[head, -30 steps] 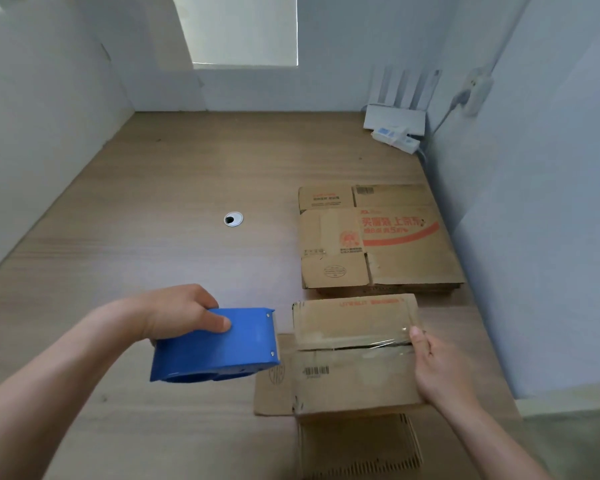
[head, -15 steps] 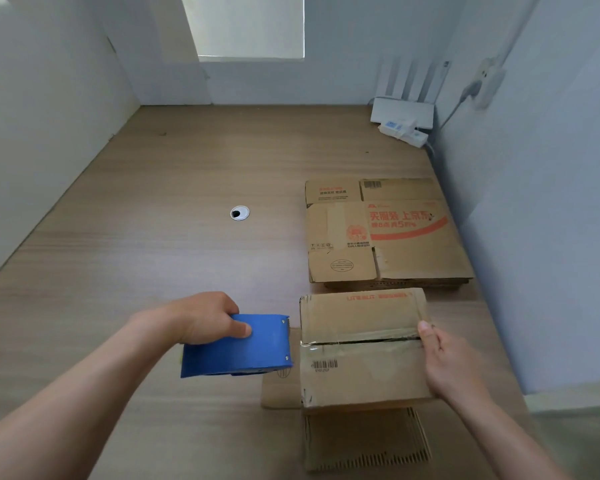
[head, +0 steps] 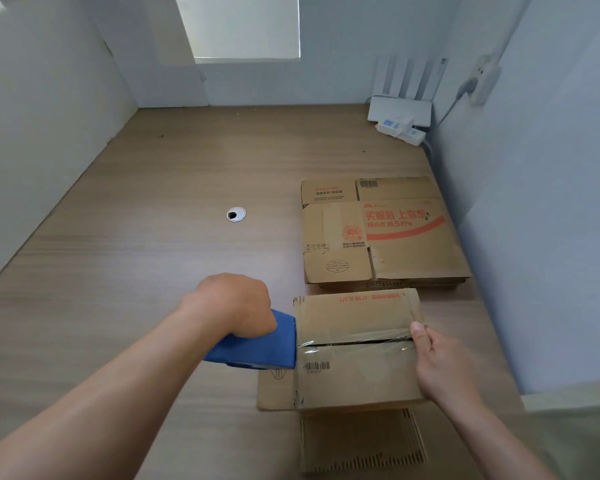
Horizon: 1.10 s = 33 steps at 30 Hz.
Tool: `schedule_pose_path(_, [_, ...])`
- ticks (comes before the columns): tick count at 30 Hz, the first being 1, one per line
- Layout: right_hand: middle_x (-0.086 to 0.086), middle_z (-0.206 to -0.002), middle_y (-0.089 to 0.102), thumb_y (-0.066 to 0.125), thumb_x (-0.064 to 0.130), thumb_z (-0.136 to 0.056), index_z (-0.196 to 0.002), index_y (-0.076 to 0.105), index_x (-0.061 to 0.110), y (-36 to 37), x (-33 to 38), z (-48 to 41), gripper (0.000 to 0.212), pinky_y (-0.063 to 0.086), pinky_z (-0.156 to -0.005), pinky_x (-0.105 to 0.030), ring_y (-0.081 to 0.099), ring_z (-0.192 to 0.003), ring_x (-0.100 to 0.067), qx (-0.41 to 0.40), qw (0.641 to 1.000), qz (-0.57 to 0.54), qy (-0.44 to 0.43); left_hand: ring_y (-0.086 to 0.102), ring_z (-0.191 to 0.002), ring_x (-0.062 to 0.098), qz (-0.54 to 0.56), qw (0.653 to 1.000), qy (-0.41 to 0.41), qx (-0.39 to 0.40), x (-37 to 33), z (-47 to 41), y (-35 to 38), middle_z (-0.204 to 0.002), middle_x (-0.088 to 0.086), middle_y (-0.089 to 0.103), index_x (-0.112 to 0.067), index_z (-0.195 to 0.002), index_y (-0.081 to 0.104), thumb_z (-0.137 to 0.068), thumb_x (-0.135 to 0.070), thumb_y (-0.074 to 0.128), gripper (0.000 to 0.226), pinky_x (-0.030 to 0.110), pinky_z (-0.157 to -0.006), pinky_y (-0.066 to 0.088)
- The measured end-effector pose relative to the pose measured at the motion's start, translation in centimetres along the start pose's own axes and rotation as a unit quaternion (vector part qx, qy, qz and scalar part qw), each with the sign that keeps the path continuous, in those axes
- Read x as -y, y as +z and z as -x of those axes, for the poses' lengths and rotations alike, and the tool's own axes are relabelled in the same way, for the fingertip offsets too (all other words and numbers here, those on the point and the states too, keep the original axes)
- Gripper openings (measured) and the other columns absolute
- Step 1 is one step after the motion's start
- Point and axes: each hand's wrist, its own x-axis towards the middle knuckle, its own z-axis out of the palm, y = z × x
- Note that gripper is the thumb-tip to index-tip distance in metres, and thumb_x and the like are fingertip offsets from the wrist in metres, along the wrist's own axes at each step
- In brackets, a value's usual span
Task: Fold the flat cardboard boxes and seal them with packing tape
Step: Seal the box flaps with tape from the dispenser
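I see a solid blue tape dispenser (head: 257, 351) beside a plain brown folded box (head: 357, 379) printed with a black barcode and red lettering. Near the right edge of the pale wood-grain table (head: 136, 271), the brown flat boxes (head: 388, 237) carry orange-red lettering and a curved stripe.

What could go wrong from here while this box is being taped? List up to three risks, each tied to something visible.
The seam shows a dark gap under the clear tape, so the box may seal slightly open.
The tape looks creased near the right hand; it may bond poorly.
The left hand grips the blue dispenser at the box's left edge; a crooked tear could leave a loose tail.
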Motion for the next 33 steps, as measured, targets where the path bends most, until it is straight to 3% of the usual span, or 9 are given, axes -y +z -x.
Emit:
schedule_pose_path(7, [0.003,-0.071,0.064,0.035,0.042,-0.105,-0.074,0.063,0.017,0.1,0.1,0.1,0.049,0.040,-0.058,-0.030,0.057,-0.069,-0.011,0.002,0.999,-0.032,0.018,0.063,-0.092,0.027,-0.009,0.999,-0.021,-0.033,-2.1,-0.9,5.2,-0.097,0.002,0.064,-0.021,-0.093,0.059,-0.094,-0.042,0.047,0.024,0.041,-0.082,0.057])
schedule_pose_path(11, [0.006,-0.070,0.062,0.035,0.040,-0.105,-0.073,0.061,0.019,0.1,0.5,0.4,0.046,0.041,-0.059,-0.029,0.057,-0.070,-0.009,0.002,0.999,-0.046,0.024,0.059,-0.078,0.018,0.092,0.989,-0.078,-0.088,0.7,-1.5,8.1,-0.083,-0.004,0.057,-0.022,-0.090,0.051,-0.097,-0.051,0.042,0.031,0.032,-0.068,0.051])
schedule_pose_path(16, [0.000,-0.074,0.063,0.031,0.037,-0.105,-0.076,0.062,0.015,0.7,1.1,2.1,0.048,0.043,-0.063,-0.028,0.061,-0.078,-0.023,-0.008,0.992,-0.106,0.066,0.059,-0.066,0.014,0.210,0.951,-0.162,-0.160,4.3,-1.3,11.4,-0.074,-0.004,0.060,-0.023,-0.084,0.051,-0.095,-0.056,0.043,0.035,0.031,-0.061,0.053])
schedule_pose_path(19, [-0.017,-0.107,0.068,0.031,0.032,-0.107,-0.110,0.068,0.001,1.1,1.0,3.2,0.049,0.044,-0.083,-0.036,0.061,-0.109,-0.034,-0.026,0.983,-0.132,0.125,0.058,-0.065,0.016,0.273,0.929,-0.175,-0.179,5.2,-1.2,12.7,-0.072,-0.002,0.060,-0.022,-0.078,0.051,-0.095,-0.055,0.046,0.037,0.032,-0.057,0.050])
schedule_pose_path(21, [-0.027,-0.141,0.053,0.031,0.028,-0.108,-0.138,0.053,-0.006,1.3,0.8,3.7,0.050,0.036,-0.106,-0.040,0.047,-0.132,-0.038,-0.038,0.972,-0.138,0.188,0.058,-0.065,0.016,0.300,0.920,-0.175,-0.182,5.5,-1.2,13.3,-0.071,-0.002,0.060,-0.021,-0.077,0.052,-0.094,-0.055,0.046,0.038,0.032,-0.056,0.048])
schedule_pose_path(26, [-0.034,-0.140,0.050,0.034,0.031,-0.108,-0.129,0.057,-0.013,1.6,2.4,5.5,0.054,0.034,-0.107,-0.043,0.047,-0.131,-0.044,-0.064,0.936,-0.204,0.278,0.058,-0.062,0.017,0.350,0.902,-0.165,-0.191,5.7,-1.4,13.5,-0.068,-0.001,0.059,-0.020,-0.074,0.053,-0.094,-0.053,0.047,0.039,0.032,-0.054,0.045])
schedule_pose_path(30, [-0.030,-0.151,0.039,0.028,0.052,-0.105,-0.141,0.047,-0.009,0.8,3.5,6.7,0.074,0.028,-0.113,-0.041,0.038,-0.140,-0.039,0.000,0.935,-0.230,0.271,0.057,-0.061,0.019,0.358,0.900,-0.156,-0.192,6.3,-1.5,13.0,-0.068,0.001,0.058,-0.017,-0.074,0.052,-0.096,-0.051,0.047,0.040,0.029,-0.051,0.034])
schedule_pose_path(32, [-0.020,-0.163,0.022,0.022,0.078,-0.092,-0.155,0.025,0.002,0.5,4.5,5.9,0.099,0.017,-0.120,-0.039,0.021,-0.151,-0.031,-0.032,0.955,-0.143,0.257,0.057,-0.061,0.020,0.360,0.899,-0.149,-0.198,7.0,-1.6,13.0,-0.067,0.001,0.058,-0.017,-0.074,0.052,-0.095,-0.050,0.048,0.040,0.029,-0.050,0.034])
schedule_pose_path(33, [-0.014,-0.166,0.012,0.020,0.087,-0.082,-0.159,0.012,0.009,-0.1,4.5,5.8,0.110,0.011,-0.122,-0.039,0.012,-0.154,-0.026,-0.046,0.979,-0.056,0.191,0.057,-0.061,0.020,0.360,0.899,-0.146,-0.201,7.3,-1.7,13.0,-0.066,0.001,0.058,-0.017,-0.073,0.052,-0.095,-0.050,0.048,0.040,0.029,-0.050,0.034])
